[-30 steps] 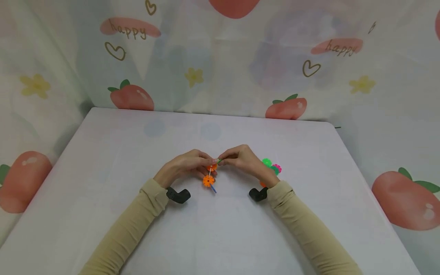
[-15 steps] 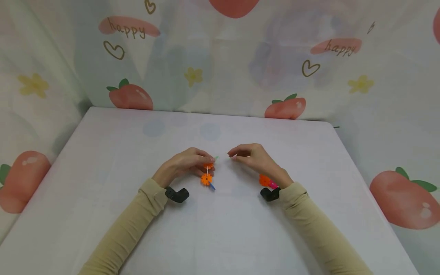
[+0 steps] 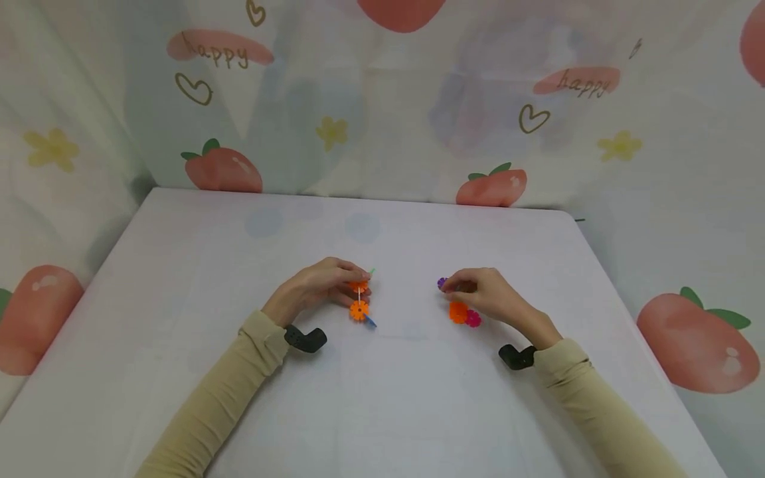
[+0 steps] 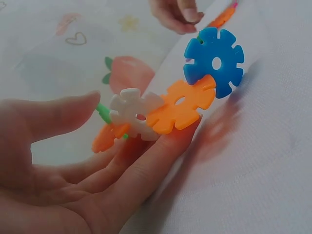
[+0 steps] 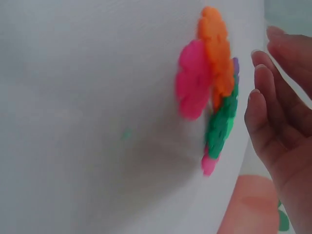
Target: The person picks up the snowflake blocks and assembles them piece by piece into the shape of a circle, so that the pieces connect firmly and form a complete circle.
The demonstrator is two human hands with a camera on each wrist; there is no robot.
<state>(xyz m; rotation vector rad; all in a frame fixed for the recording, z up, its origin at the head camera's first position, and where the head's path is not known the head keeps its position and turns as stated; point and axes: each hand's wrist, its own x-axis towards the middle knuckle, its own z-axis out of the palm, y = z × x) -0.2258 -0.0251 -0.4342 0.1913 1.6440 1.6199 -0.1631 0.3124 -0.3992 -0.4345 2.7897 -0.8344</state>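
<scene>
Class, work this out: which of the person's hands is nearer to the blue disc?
Left. The left hand holds the row of discs that ends in the blue disc. The right hand is farther away, across a gap, by the loose discs.

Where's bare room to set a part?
Free on the white flat tabletop: the gap between left hand and right hand; near middle, between the beige sleeves; far strip along the fruit-print fabric. Crowded: by the right hand, orange, pink, green and purple notched plastic discs; the left holds linked discs.
</scene>
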